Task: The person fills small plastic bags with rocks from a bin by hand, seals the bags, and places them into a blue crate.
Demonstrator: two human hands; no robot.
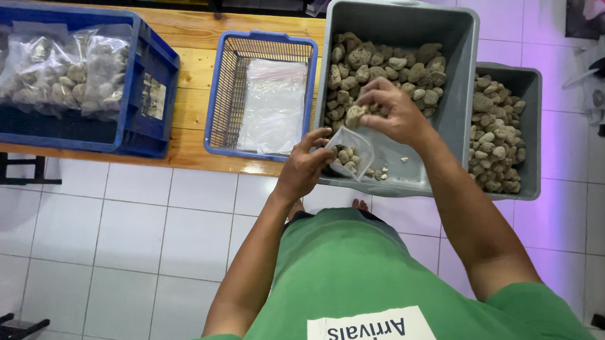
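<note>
There is one view only, from a camera on the person's head. It looks steeply down past the green shirt (363, 277), close over the left hand (302, 168) and right hand (390, 110), with the desk (195, 93) beyond them.

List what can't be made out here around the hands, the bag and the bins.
- Left hand: its palm and how it pinches the small clear bag are hidden by its own back.
- Right hand: its grip on the stones is covered by the fingers.
- Second grey bin: mostly hidden behind the near grey bin.
- Blue crate: cut by the left edge.
</note>
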